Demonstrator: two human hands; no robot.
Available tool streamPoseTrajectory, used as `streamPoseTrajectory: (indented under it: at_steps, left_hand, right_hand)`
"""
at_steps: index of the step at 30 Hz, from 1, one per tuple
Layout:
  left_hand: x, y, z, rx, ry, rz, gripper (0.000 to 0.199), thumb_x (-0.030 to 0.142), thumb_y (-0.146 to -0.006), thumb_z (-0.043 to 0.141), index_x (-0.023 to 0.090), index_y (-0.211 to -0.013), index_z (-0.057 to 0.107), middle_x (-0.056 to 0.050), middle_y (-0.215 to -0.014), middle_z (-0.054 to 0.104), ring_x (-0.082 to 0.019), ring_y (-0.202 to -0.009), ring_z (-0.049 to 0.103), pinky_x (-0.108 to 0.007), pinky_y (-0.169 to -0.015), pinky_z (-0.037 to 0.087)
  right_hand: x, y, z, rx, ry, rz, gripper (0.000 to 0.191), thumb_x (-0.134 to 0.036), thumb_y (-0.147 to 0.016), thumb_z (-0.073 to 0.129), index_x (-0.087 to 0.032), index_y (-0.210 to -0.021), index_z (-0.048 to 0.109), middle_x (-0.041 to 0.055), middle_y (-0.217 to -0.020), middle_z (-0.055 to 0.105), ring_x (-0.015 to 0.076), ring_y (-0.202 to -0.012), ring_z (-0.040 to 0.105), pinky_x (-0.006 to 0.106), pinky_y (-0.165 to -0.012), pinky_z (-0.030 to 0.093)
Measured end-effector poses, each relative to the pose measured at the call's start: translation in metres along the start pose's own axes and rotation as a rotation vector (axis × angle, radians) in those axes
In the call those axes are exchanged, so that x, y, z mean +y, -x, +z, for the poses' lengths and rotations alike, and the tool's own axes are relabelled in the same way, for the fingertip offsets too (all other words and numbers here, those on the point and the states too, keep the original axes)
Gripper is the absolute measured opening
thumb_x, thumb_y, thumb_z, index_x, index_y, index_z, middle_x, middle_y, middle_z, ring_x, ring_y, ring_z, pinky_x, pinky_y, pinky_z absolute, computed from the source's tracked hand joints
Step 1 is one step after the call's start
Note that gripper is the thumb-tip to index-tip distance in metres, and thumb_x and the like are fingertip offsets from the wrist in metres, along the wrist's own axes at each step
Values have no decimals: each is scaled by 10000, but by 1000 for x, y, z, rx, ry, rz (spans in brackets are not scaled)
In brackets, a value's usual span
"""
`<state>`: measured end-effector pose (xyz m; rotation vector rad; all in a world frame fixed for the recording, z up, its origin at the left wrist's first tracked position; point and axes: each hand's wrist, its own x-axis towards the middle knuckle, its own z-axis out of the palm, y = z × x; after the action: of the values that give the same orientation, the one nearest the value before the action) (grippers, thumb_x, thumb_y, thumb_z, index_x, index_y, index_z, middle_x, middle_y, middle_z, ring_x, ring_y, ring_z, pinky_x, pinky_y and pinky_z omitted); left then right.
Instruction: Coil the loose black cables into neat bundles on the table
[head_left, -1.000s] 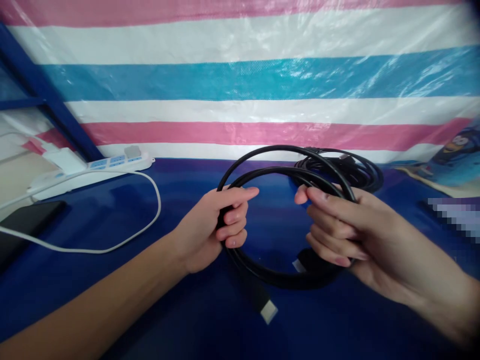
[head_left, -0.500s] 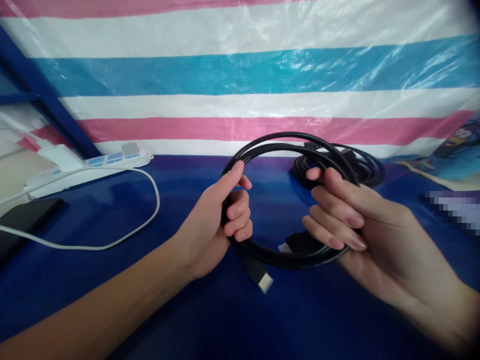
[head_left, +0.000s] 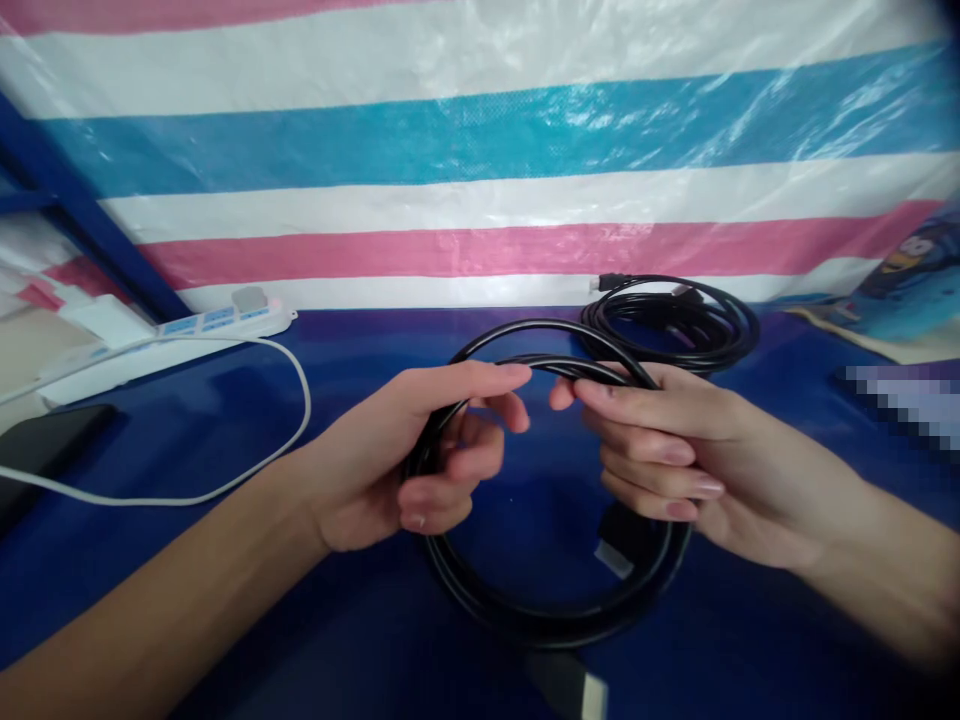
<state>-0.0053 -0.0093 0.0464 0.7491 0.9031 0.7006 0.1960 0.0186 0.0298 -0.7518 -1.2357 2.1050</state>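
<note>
A coiled black HDMI cable (head_left: 555, 632) hangs as a loop between my two hands, above the blue tabletop. My left hand (head_left: 420, 450) curls around the loop's left side, its thumb and forefinger along the upper strands. On the right side, my right hand (head_left: 675, 440) grips the strands, thumb and forefinger pinching near the top. One plug (head_left: 585, 690) dangles below the loop at the bottom edge, blurred. The other black plug (head_left: 626, 540) shows inside the loop, below my right fingers.
Behind my right hand lies a second coiled black cable (head_left: 720, 350). To the left are a white power strip (head_left: 172, 345), a white cord (head_left: 306, 400) and a dark flat device (head_left: 60, 440). A striped plastic sheet (head_left: 450, 150) covers the back.
The cable loop has dropped lower, and its top strands now sit closer to both thumbs. My left hand has shifted left and opened its grip a little. The plugs hang lower.
</note>
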Motion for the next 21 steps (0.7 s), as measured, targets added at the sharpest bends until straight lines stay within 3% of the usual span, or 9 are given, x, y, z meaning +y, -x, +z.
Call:
streamPoseTrajectory:
  at_steps: [3,7,10,13,21]
  left_hand:
    - [-1,1,5,64,62,48,342,249,-785,600,162,-524,396,83,-416,198,-9,-295,112,-141,-279,139]
    - [-4,-2,8,113,126,156,373,137,-743,564,180,-516,270,87,-415,142,-14,-299,94,-145,-279,145]
    - [-2,-3,8,163,214,305,365,92,-741,514,183,-516,241,82,-416,123,-24,-289,99,-156,-274,146]
    - [-1,-3,8,243,275,421,365,96,-768,481,187,-512,237,75,-420,112,-35,-285,110,-164,-268,152]
    - [-5,-3,9,297,379,465,393,209,-875,448,183,-516,292,71,-414,125,-43,-280,119,-171,-264,173]
  right_hand:
    - [3,-1,3,27,-9,-16,107,-247,-864,609,-174,-869,688,-88,-471,234,-5,-339,179,115,-354,265]
    - [5,-6,3,38,-91,-99,172,-277,-881,567,-154,-933,675,-49,-549,388,32,-409,387,175,-468,426]
    - [7,-9,2,35,-100,-178,255,-347,-902,520,-154,-951,678,-9,-605,483,94,-541,537,237,-609,507]
    - [10,-9,5,40,-57,-205,269,-410,-867,554,-194,-956,687,16,-673,553,147,-669,613,252,-651,520]
    - [18,-9,3,-31,-130,-190,366,-478,-825,596,-207,-1062,664,34,-827,651,178,-811,660,283,-737,541]
